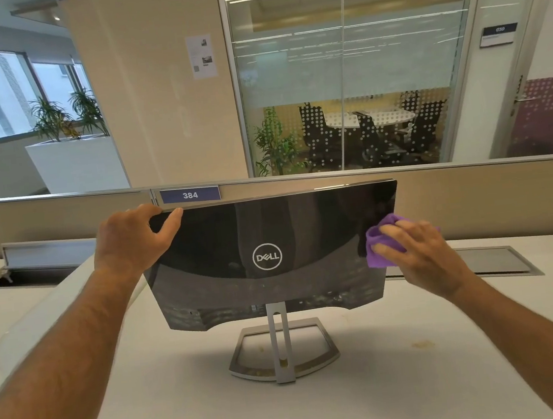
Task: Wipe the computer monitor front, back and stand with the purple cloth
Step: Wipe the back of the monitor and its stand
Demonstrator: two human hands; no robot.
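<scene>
The monitor stands on the white desk with its glossy black back and round logo turned toward me. Its silver stand rests on the desk below it. My left hand grips the monitor's top left corner, fingers curled over the upper edge and thumb on the back. My right hand presses the bunched purple cloth against the right edge of the monitor's back. The screen side is hidden from me.
A beige partition with a "384" label runs behind the monitor. An open cable hatch lies at the left, a closed grey one at the right. The white desk has a small stain.
</scene>
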